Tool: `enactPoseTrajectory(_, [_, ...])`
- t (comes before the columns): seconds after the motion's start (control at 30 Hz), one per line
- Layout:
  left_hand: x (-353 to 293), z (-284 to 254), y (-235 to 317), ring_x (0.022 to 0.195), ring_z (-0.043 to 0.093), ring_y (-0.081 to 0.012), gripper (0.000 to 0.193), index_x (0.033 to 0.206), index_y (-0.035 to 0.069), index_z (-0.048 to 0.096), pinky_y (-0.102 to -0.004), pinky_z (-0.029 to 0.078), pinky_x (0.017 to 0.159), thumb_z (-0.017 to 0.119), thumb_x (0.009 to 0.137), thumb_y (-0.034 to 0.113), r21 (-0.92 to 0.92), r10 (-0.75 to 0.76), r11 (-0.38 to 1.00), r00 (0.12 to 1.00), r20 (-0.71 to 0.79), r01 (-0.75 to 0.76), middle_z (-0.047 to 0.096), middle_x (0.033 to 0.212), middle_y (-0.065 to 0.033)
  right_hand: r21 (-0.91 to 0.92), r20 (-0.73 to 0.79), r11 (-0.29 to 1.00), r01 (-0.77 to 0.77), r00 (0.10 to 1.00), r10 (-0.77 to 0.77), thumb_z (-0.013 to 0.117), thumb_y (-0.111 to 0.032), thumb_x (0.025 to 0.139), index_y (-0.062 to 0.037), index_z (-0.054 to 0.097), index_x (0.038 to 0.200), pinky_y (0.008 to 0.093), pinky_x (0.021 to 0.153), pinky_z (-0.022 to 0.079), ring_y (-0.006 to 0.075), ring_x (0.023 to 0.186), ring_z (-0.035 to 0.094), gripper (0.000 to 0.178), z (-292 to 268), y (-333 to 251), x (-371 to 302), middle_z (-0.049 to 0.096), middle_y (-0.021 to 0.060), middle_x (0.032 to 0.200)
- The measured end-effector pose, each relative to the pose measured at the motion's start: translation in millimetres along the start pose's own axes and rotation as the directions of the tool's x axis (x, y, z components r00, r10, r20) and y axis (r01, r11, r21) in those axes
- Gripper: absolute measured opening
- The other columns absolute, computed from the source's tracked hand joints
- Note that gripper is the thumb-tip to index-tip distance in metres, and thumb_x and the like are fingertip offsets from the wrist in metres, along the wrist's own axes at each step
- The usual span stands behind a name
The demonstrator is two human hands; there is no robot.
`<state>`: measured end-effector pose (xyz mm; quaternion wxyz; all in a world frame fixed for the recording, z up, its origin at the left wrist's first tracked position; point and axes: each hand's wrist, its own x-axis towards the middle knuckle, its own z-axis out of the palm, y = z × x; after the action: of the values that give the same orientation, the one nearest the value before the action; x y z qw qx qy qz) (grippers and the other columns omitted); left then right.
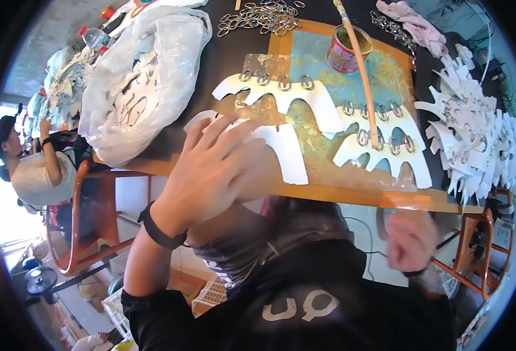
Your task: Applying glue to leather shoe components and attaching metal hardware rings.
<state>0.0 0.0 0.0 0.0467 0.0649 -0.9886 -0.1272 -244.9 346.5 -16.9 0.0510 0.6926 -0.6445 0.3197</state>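
Observation:
My left hand (211, 169) lies with fingers spread on the left end of a white arched cut-out (284, 153) at the near edge of the orange-rimmed work board (351, 196). A black band circles that wrist. Beyond it lie two more white cut-outs (281, 96) (386, 143) with metal oval rings set along their tops. My right hand (410, 240) is blurred, below the table edge at the lower right, touching nothing I can make out. A red-and-white glue can (341, 52) stands on the board with a long stick (363, 76) in it.
A clear plastic bag (135, 82) of white pieces lies at the left. Loose metal rings (263, 16) and a pink cloth (416, 24) lie at the back. A stack of ringed white pieces (474, 137) fills the right. Another person (33, 172) sits far left by an orange chair (82, 222).

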Motion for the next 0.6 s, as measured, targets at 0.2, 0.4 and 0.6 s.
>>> enactPoseTrajectory(0.2, [-11.6, 30.1, 14.9, 0.143, 0.05, -0.0354, 0.054, 0.142, 0.018, 0.063, -0.0538, 0.035, 0.116, 0.075, 0.089, 0.018, 0.098, -0.058, 0.993, 0.992, -0.112, 0.069, 0.055, 0.158, -0.0065, -0.618, 0.149, 0.774, 0.138, 0.987, -0.057, 0.076, 0.0, 0.085, 0.0005, 0.074, 0.112, 0.0444, 0.079, 0.056, 0.0358, 0.097, 0.071, 0.027, -72.1, 17.6, 105.2, 0.071, 0.0153, 0.108])
enactPoseTrajectory(0.4, [-17.5, 39.1, 36.4, 0.141, 0.05, -0.0341, 0.062, 0.149, 0.021, 0.057, -0.0575, 0.033, 0.111, 0.075, 0.09, 0.03, 0.083, -0.112, 0.988, 0.98, -0.166, 0.127, 0.053, 0.16, -0.0064, -0.554, 0.291, 0.796, 0.243, 0.953, -0.089, 0.078, -0.008, 0.084, -0.0065, 0.068, 0.131, 0.043, 0.081, 0.05, 0.0314, 0.092, 0.064, 0.049, -37.3, 51.6, 175.8, 0.065, 0.01, 0.102])
enactPoseTrajectory(0.6, [-20.1, 39.3, 48.3, 0.154, 0.04, -0.0368, 0.068, 0.15, 0.014, 0.057, -0.0669, 0.023, 0.124, 0.078, 0.09, 0.036, 0.01, -0.131, 0.991, 0.981, -0.144, 0.133, 0.046, 0.167, -0.01, -0.454, 0.43, 0.84, 0.297, 0.899, -0.085, 0.08, -0.011, 0.082, -0.013, 0.064, 0.139, 0.0412, 0.081, 0.05, 0.0292, 0.089, 0.063, 0.059, -7.9, 82.5, 207.6, 0.061, 0.0061, 0.094])
